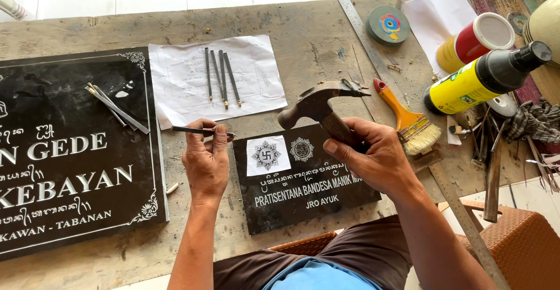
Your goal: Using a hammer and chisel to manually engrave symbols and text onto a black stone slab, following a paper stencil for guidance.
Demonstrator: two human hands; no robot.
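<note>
Left hand [206, 163] pinches thin dark metal chisel [195, 130] flat, tip off stone. Right hand [373, 157] grips brown wooden-handled hammer [319, 104] near head (short hold, small taps). Small black carved stone plaque [303, 179] lies between hands, close for work.

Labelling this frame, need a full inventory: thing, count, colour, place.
small plaque: 1, black, front centre
large plaque: 1, black with white edge, left
paper sheet: 1, white, behind the small plaque
chisels: 4, dark, on the paper sheet
metal strips: a few, grey, on the large plaque
hammer: 1, dark head, wooden handle, over the small plaque
brush: 1, orange handle, pale bristles, right of the hammer
steel ruler: 1, grey, diagonal on the right
disc: 1, grey-green, far centre
yellow bottle: 1, black cap, on its side, right
can: 1, red and yellow, white lid, right
table: 1, worn wood
left hand: holds a thin chisel
right hand: grips the hammer handle
</note>
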